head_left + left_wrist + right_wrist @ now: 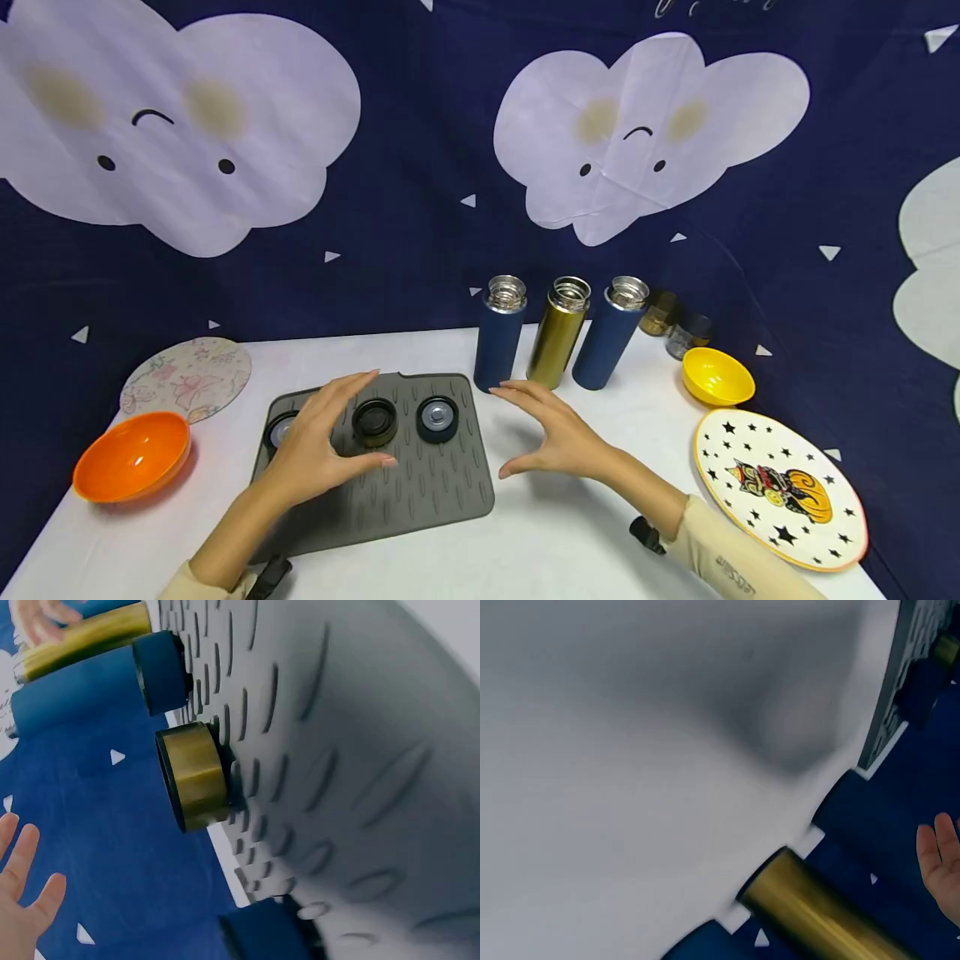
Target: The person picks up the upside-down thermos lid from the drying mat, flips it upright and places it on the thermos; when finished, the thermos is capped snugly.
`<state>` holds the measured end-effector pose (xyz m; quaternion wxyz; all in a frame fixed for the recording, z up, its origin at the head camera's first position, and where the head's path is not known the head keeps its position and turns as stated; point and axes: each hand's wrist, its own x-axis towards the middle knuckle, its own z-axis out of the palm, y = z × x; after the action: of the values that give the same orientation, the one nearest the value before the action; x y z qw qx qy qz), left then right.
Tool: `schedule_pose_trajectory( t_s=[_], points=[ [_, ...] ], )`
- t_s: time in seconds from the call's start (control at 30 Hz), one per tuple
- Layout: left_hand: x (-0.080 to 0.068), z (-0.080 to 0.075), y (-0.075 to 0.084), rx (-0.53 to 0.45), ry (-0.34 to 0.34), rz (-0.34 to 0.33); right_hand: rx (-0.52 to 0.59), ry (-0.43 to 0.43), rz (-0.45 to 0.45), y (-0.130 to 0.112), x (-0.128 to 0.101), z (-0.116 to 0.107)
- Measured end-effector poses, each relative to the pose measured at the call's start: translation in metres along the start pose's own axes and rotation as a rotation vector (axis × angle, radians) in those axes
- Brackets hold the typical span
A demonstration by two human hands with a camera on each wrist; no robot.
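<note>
My left hand (318, 442) hovers over the grey drying mat (382, 500), fingers spread and holding nothing. It partly covers the leftmost of three bottle lids (281, 429) lying on the mat. The middle lid (374, 422) has a gold side in the left wrist view; the right lid (437, 419) is dark blue. My right hand (558, 433), also empty with fingers apart, floats above the white table beside the mat's right edge. Behind it stand a blue bottle (498, 337), a gold bottle (558, 333) and another blue bottle (611, 333), their steel mouths uncovered.
An orange bowl (133, 457) and a floral round board (187, 375) are at the left. On the right are a yellow bowl (717, 377), two small dark-lidded jars (686, 335) and a white cat-patterned plate (780, 450). A navy cloud-print cloth (420, 250) hangs behind the table.
</note>
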<state>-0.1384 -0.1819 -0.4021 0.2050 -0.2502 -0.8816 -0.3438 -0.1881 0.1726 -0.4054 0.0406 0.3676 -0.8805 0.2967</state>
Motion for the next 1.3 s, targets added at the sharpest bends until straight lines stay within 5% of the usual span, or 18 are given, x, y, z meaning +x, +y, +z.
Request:
schedule_pose_trajectory(
  t_s=[0.17,0.4,0.63,0.73,1.0,1.13,1.3],
  points=[
    [-0.014,-0.007,-0.007,-0.22,0.109,-0.108,0.285,0.015,0.072,-0.008,-0.002,0.007],
    [-0.033,-0.017,-0.033,-0.225,0.169,-0.25,0.572,-0.037,0.155,-0.013,-0.004,0.015],
    [-0.047,-0.027,-0.059,-0.247,-0.013,-0.544,0.719,-0.125,0.191,-0.018,-0.005,0.023],
    [-0.051,-0.028,-0.065,-0.241,-0.08,-0.618,0.759,-0.161,0.187,-0.021,-0.004,0.027],
    [-0.051,-0.022,-0.073,-0.054,-0.206,-0.642,0.86,-0.23,0.208,-0.026,-0.006,0.036],
    [-0.047,-0.021,-0.066,0.06,-0.148,-0.67,0.888,-0.258,0.224,-0.031,-0.005,0.04],
    [-0.038,-0.023,-0.042,0.076,-0.043,-0.642,0.93,-0.275,0.241,-0.037,-0.003,0.043]
  ],
)
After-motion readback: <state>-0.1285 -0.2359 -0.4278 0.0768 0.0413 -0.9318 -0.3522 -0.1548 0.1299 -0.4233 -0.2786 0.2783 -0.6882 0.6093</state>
